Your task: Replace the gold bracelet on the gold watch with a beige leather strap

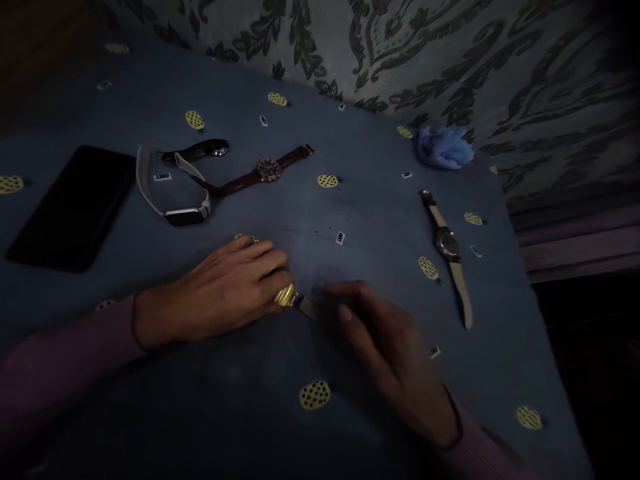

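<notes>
Low over the cloth, my left hand (233, 290) has its fingers closed on a wristwatch (287, 295) with a shiny gold case. One dark strap of this watch sticks out to the right, while its other end is hidden under my fingers. Just right of that strap is my right hand (395, 353), slightly smeared by motion. Its index finger is stretched out and the thumb stands apart, with nothing visible between them.
A patterned cloth (370, 200) covers the surface. A black tablet-like slab (75, 210), a grey-banded smartwatch (185, 216), a black-strapped watch (197, 150) and a brown-strapped watch (269, 170) lie left. Right are a pale-strapped watch (447, 245) and a crumpled blue wad (445, 148).
</notes>
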